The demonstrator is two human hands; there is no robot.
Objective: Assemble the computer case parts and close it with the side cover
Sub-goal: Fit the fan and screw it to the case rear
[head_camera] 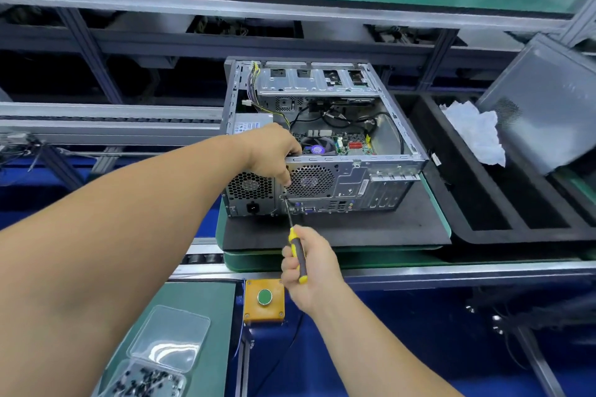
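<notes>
the right hand (pixel 306 271) is closed around the yellow-and-black screwdriver (pixel 298 256), its tip at a screw spot on the rear panel of the open computer case (pixel 322 151), while the left hand (pixel 274 151) grips the case's top rear edge, one finger pointing down beside the tip. if the tip sits off-centre it could slip and jab that finger, or drop the screw. the side cover (pixel 545 100) leans well apart at right, not yet fitted.

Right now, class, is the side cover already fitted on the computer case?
No. The case lies open on top with its board and cables showing, while a grey panel, probably the cover, leans at the right.
</notes>
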